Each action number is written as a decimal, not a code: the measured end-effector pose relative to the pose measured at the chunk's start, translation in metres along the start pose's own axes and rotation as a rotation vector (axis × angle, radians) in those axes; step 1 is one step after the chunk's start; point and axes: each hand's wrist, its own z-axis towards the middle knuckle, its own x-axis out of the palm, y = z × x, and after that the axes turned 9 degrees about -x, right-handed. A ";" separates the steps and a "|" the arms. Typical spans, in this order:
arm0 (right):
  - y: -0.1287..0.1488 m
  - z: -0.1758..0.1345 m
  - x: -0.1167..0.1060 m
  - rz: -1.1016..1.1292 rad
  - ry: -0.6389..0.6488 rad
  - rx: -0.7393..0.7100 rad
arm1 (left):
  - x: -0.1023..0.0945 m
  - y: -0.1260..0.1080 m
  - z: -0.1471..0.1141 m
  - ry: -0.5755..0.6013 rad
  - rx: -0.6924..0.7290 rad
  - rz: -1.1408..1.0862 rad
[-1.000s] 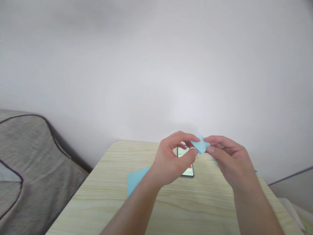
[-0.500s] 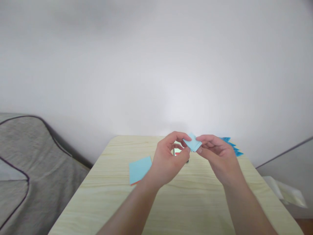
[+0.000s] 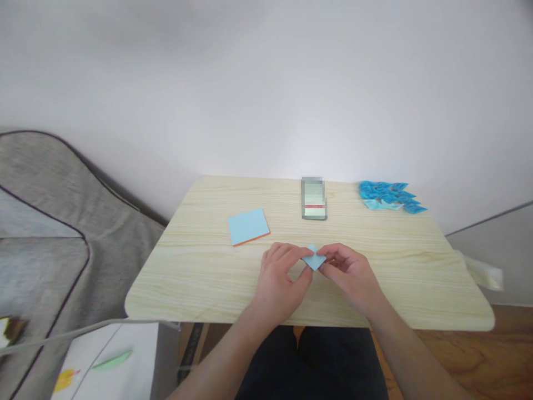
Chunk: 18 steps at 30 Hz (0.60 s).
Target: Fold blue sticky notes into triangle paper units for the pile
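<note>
A small folded piece of light blue paper (image 3: 314, 261) is pinched between both hands, just over the near half of the table. From its left side my left hand (image 3: 281, 275) grips it, thumb below and index finger on top. My right hand (image 3: 348, 271) closes on the right corner with thumb and index finger. The paper is diamond-shaped, and its edges are partly covered by fingertips. To the left of my left hand lies a stack of light blue square paper (image 3: 249, 226) with an orange-red edge along its bottom.
Toward the back of the wood-grain table (image 3: 200, 278) lies a phone (image 3: 314, 198), its screen pixelated. Several folded blue paper pieces (image 3: 387, 194) are bunched at the back right. A grey sofa (image 3: 112, 255) stands left, with a white box (image 3: 116, 361) near it.
My view has tilted down, showing more of the table and the floor. Both hands have come lower and nearer with the folded paper, uncovering the phone and the blue pieces.
</note>
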 end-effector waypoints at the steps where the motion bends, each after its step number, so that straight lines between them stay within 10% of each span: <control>1: -0.003 -0.002 -0.001 -0.057 0.020 -0.005 | 0.001 0.003 -0.003 -0.004 -0.009 0.054; 8: -0.012 -0.014 -0.008 -0.659 0.106 -0.364 | 0.005 0.013 -0.015 0.066 -0.021 0.348; 18: -0.026 -0.019 -0.013 -0.758 0.099 -0.412 | 0.002 0.019 -0.012 0.115 -0.048 0.382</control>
